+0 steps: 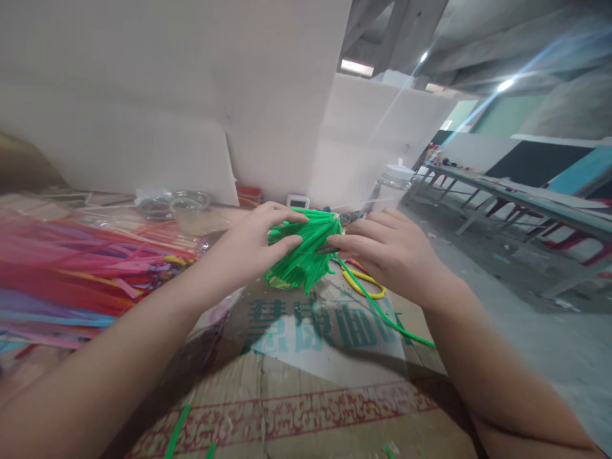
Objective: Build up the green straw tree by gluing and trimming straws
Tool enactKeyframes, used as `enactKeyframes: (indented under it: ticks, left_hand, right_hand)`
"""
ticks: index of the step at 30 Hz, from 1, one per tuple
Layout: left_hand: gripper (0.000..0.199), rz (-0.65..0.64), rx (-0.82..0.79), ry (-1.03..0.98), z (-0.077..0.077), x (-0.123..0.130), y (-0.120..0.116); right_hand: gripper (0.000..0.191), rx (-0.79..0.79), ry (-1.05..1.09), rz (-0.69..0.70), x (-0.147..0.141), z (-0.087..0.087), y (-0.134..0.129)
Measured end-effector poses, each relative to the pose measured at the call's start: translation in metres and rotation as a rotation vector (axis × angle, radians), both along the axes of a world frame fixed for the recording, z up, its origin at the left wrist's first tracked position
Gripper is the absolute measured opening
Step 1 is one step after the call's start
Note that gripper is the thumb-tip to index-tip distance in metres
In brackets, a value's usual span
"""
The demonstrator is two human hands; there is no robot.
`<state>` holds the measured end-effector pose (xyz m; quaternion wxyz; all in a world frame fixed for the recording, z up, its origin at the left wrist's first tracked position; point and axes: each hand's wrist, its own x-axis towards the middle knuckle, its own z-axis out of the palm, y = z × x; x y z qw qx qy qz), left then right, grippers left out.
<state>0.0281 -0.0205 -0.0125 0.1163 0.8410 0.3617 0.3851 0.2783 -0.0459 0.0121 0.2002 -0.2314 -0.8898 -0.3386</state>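
Observation:
A fan-shaped bundle of bright green pipe cleaners (pixel 306 252) is held up above the cardboard-covered table. My left hand (pixel 268 239) is closed around its left side, thumb in front and fingers over the top. At the bundle's narrower right end, the fingers of my right hand (pixel 382 245) are pinched together against the green stems. One long green pipe cleaner (pixel 382 315) trails from below that end toward my right forearm. Scissors with yellow handles (pixel 366 285) lie just under my right hand, their blades hidden from sight.
Many coloured pipe cleaners (pixel 86 274) lie heaped at left, blurred. A clear bottle with a white lid (pixel 394 182) and a small white device (pixel 298 202) stand behind my hands. Short green scraps (pixel 179 430) lie on the cardboard (pixel 268 395). White boards (pixel 268 95) rise behind.

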Motion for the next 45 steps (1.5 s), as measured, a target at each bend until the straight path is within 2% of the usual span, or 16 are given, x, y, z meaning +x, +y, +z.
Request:
enactKeyframes:
  ticks: [16,34,45]
  left_hand:
    - [0.029,-0.002,0.01,0.015,0.0011,0.0004,-0.0018]
    - [0.03,0.022,0.005,0.019,0.001,-0.0003,-0.0012]
    - [0.029,-0.015,0.016,0.013,0.0008,0.0005,-0.0012]
  right_hand:
    - [0.016,0.047,-0.032,-0.006,-0.0029,-0.0017,0.0001]
    - [0.018,0.003,0.001,-0.014,0.0006,-0.0005,-0.0012]
    - [0.016,-0.006,0.003,-0.002,-0.0032,-0.004,0.0005]
